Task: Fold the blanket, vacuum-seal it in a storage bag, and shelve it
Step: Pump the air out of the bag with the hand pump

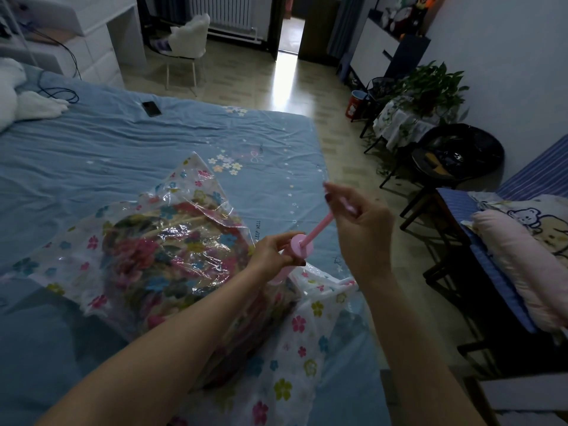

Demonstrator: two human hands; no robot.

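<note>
A folded, bright floral blanket (159, 256) lies inside a clear storage bag (295, 342) printed with small flowers, on the blue bed (123, 142). A pink hand pump (299, 245) stands on the bag near its right side. My left hand (273, 250) grips the pump's body just under its round top. My right hand (359, 222) holds the pump's handle, and the pink rod (319, 226) is drawn out upward and to the right. The valve under the pump is hidden.
A black phone (151, 108) and a dark cable (64, 93) lie on the far side of the bed. A white chair (187, 41) stands by the radiator. To the right are a dark round chair (455, 155), a plant (430, 84) and a bench with a pink pillow (516, 265).
</note>
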